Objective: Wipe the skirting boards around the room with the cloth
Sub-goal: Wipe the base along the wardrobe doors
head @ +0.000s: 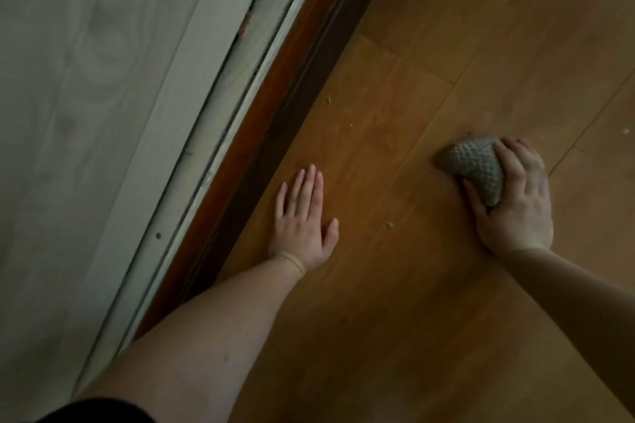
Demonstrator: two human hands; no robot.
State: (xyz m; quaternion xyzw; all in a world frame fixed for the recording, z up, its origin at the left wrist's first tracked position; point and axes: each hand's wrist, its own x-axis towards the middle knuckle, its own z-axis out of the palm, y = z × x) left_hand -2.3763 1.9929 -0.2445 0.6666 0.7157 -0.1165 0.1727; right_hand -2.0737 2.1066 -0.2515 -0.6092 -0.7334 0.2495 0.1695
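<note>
I look down at a wooden floor (pixel 395 285). My left hand (pixel 302 216) lies flat on it, fingers straight, just beside the dark brown skirting board (pixel 275 120). My right hand (pixel 515 196) rests well apart from the board, its grip curled round a bunched grey cloth (pixel 470 165) on the floor. A few crumbs (pixel 390 225) lie between the hands.

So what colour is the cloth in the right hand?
Grey, with a raised dotted texture; the cloth shows in the head view.
</note>
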